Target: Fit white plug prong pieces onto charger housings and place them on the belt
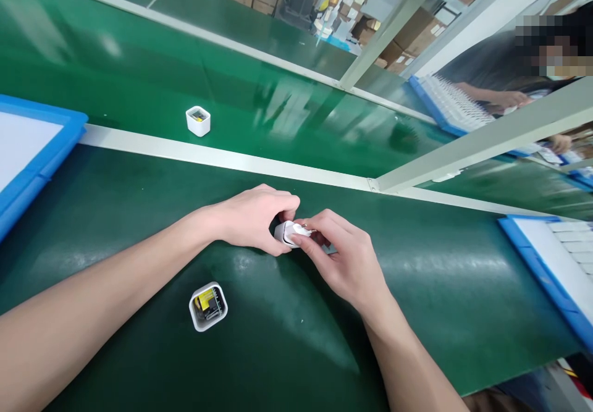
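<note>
A white charger housing (281,233) sits in my left hand (254,217), between its thumb and fingers. My right hand (340,254) pinches a white plug cap (299,230) with metal pins that point right. Cap and housing meet, with a dark line showing between them. Both hands are just above the green bench, in the middle of the view. Left of my right hand, nearer me, stands an open charger housing (208,307) with a yellow and black circuit inside. Another open white housing (198,121) stands farther off, beyond the white rail.
A blue-rimmed tray (41,112) lies at the left edge. On the right, another blue tray (532,264) holds several white pieces. A white rail (222,157) crosses the bench and meets a slanting post (463,143). Another person's hand (509,99) works beyond it, beside a tray.
</note>
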The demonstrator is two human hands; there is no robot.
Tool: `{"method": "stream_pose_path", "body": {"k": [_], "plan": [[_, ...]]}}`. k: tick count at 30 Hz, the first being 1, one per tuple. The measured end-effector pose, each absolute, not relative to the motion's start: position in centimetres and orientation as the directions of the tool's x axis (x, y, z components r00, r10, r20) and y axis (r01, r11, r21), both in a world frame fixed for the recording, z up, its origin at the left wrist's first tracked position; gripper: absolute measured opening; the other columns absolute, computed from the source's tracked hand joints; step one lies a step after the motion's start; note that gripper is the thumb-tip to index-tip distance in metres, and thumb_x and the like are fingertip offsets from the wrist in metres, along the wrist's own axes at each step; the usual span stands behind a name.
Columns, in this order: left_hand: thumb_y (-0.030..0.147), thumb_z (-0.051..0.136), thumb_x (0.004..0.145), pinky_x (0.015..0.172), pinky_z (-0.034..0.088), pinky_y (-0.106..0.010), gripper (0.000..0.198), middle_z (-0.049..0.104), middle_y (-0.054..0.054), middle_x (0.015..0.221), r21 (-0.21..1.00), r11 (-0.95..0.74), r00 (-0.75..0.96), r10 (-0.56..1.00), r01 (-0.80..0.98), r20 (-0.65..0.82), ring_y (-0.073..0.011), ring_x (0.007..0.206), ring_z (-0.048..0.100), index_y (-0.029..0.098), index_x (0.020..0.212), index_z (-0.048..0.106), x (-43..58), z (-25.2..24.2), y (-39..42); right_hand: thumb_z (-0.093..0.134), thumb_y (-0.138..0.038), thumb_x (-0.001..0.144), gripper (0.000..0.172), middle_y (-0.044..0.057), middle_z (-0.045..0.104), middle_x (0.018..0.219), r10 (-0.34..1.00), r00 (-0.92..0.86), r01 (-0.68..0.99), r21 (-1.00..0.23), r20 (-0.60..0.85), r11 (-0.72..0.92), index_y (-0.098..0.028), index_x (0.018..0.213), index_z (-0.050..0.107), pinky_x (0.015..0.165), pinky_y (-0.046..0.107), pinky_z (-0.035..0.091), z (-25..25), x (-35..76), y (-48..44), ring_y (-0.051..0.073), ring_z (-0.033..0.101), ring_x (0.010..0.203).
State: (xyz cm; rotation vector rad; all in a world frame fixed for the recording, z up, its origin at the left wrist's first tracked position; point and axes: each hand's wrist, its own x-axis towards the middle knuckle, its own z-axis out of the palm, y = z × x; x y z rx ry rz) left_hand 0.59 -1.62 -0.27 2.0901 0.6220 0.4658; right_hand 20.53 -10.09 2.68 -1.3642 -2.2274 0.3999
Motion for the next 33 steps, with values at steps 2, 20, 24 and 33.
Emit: {"method": "stream_pose_path", "body": {"k": [2, 20, 24, 33], "plan": [[0.036, 0.074, 0.073, 0.072, 0.040, -0.030, 0.027, 0.068, -0.001, 0.094, 0.832, -0.487, 0.803, 0.589, 0.265, 0.089, -0.0235, 0.099, 0.059, 0.021, 0.081, 0.052, 0.6, -0.3, -1.6, 0.061, -0.025, 0.100, 0.007, 0.003, 0.066, 0.085, 0.884, -0.377, 0.742, -0.482, 0.276, 0.467, -0.021, 0.098, 0.066, 0.063, 0.028, 0.045, 2.8, 20.5, -10.2, 0.014, 0.058, 0.071], [0.035, 0.072, 0.072, 0.075, 0.041, -0.030, 0.027, 0.065, 0.000, 0.091, 0.834, -0.482, 0.805, 0.588, 0.268, 0.081, -0.0229, 0.098, 0.058, 0.021, 0.080, 0.051, 0.6, -0.2, -1.6, 0.057, -0.022, 0.102, 0.001, 0.002, 0.059, 0.083, 0.850, -0.471, 0.731, -0.434, 0.237, 0.526, -0.022, 0.101, 0.058, 0.064, 0.028, 0.043, 2.4, 20.6, -9.7, 0.015, 0.053, 0.071], [0.033, 0.073, 0.071, 0.072, 0.040, -0.029, 0.027, 0.067, 0.000, 0.091, 0.832, -0.487, 0.804, 0.589, 0.266, 0.088, -0.0229, 0.097, 0.059, 0.022, 0.079, 0.050, 0.6, -0.2, -1.6, 0.058, -0.025, 0.102, 0.005, 0.001, 0.059, 0.081, 0.856, -0.462, 0.735, -0.441, 0.232, 0.516, -0.022, 0.099, 0.059, 0.062, 0.028, 0.042, 2.6, 20.6, -9.7, 0.014, 0.053, 0.069], [0.032, 0.072, 0.070, 0.073, 0.041, -0.030, 0.026, 0.067, 0.000, 0.091, 0.832, -0.493, 0.806, 0.583, 0.252, 0.102, -0.0218, 0.093, 0.059, 0.021, 0.079, 0.051, 0.6, -0.2, -1.6, 0.054, -0.028, 0.104, 0.016, 0.001, 0.056, 0.075, 0.785, -0.567, 0.718, -0.318, 0.251, 0.620, -0.022, 0.089, 0.057, 0.061, 0.029, 0.038, 2.7, 20.7, -8.9, 0.014, 0.048, 0.066]]}}
